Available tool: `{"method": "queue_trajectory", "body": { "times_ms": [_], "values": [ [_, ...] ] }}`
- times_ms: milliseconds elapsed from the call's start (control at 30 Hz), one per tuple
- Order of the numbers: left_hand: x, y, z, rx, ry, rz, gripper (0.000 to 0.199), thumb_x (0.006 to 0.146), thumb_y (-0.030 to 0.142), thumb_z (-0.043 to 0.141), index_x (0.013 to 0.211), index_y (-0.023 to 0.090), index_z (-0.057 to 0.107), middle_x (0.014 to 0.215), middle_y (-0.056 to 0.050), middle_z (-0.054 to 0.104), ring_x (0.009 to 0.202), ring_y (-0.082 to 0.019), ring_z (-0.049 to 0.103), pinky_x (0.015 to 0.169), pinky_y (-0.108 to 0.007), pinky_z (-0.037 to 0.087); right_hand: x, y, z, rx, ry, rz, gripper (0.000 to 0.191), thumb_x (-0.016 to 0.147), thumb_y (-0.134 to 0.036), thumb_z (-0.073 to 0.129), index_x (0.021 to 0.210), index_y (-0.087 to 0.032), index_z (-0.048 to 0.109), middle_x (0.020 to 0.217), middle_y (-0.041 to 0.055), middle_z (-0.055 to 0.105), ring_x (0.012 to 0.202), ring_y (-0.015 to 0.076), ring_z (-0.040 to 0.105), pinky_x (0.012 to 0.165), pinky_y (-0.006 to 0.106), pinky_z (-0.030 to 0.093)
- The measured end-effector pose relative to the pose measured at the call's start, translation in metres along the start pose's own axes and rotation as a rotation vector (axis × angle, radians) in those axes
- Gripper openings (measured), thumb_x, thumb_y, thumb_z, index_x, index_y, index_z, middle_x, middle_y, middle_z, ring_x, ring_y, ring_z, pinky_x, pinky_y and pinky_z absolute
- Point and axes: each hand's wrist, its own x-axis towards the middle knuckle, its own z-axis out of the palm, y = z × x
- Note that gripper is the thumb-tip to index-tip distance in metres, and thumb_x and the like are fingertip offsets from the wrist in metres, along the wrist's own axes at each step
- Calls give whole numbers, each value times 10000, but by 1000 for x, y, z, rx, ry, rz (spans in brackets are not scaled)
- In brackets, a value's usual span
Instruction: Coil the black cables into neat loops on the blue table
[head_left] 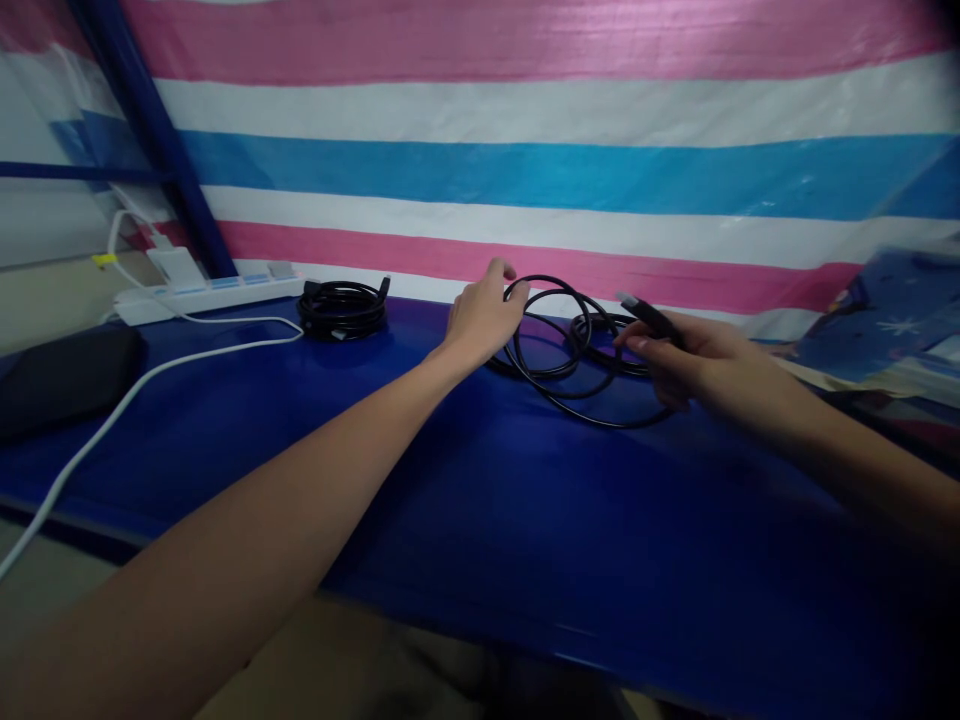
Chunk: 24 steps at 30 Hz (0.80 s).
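Note:
A loosely looped black cable (559, 392) lies and rises in loops in the middle of the blue desk. My left hand (484, 315) is at the left side of these loops, with the thumb and fingers closed around the cable; its lower fingers are hidden. In my right hand (697, 355) is the cable's black plug (651, 318), its metal tip pointing up and left. Behind the loops, partly covered by them, rests another black cable coil (634, 365). Further left sits a neatly wound black cable coil (341, 312) with its plug ends showing.
A white power strip (225, 296) with a plugged-in white adapter (176, 268) stands at the back left. A white cord (165, 368) runs across the desk (525, 530) to the front edge. There is a flat black object (71, 375) at far left. A striped sheet (525, 110) hangs behind.

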Motion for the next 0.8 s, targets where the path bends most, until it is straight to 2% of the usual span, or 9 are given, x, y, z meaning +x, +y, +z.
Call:
{"method": "queue_trajectory", "body": {
  "times_ms": [100,167,267,333,400,500,567,667,800],
  "values": [
    [-10,19,-9,85,119,210,329,918,267,335,1197,189,490,1274,-106,515,1190,-241,456,905,-328,372,-1,-2,0,-105,14,-31,344,802,-519,554,851,-180,522,565,-31,391,456,78,352,422,239,255],
    [-21,39,-14,98,114,345,360,926,223,276,1191,222,520,1348,-71,458,1301,-250,357,932,-319,361,-1,-3,1,-158,40,-85,348,815,-519,533,857,-174,532,588,-20,417,489,88,371,450,247,280],
    [-37,64,-14,15,-11,626,344,911,229,315,1140,235,571,1316,-39,491,1310,-265,359,927,-326,368,-2,-6,4,-228,119,-235,264,804,-423,532,779,-160,544,657,14,493,584,109,417,515,256,310],
    [-42,70,-9,-11,-147,742,308,871,185,392,1104,230,588,1264,-36,536,1275,-267,406,949,-342,355,-2,-7,6,-214,180,-243,194,762,-330,546,672,-165,498,623,5,467,567,96,388,501,244,286],
    [-40,67,-4,29,-242,736,347,818,99,427,1102,224,582,1236,-47,557,1254,-270,428,974,-360,336,-3,-7,7,-67,194,-126,188,735,-278,557,625,-171,447,549,-25,374,494,71,313,451,225,234],
    [-33,58,-1,197,-221,669,363,798,50,409,1085,197,578,1163,-72,588,1216,-273,458,996,-388,311,-4,-7,10,288,104,40,126,720,-247,590,692,-176,490,541,-44,342,445,58,286,414,215,242],
    [-29,54,-3,317,-165,660,319,826,77,389,1050,182,591,1081,-80,613,1151,-274,505,996,-412,302,-5,-9,11,425,33,44,93,708,-214,598,767,-175,537,574,-33,402,467,70,357,447,223,329],
    [-28,53,-8,462,-87,729,340,866,115,325,1074,145,592,1010,-115,635,1052,-286,555,962,-438,312,-4,-11,14,471,-31,24,132,722,-194,587,853,-180,571,607,-16,470,513,92,444,511,237,407],
    [-26,52,-12,600,42,784,416,866,78,255,1149,103,559,1001,-147,644,1077,-308,526,908,-425,333,-2,-7,19,489,-43,14,67,733,-205,618,773,-174,573,649,7,524,585,105,519,562,234,447]
  ]
}}
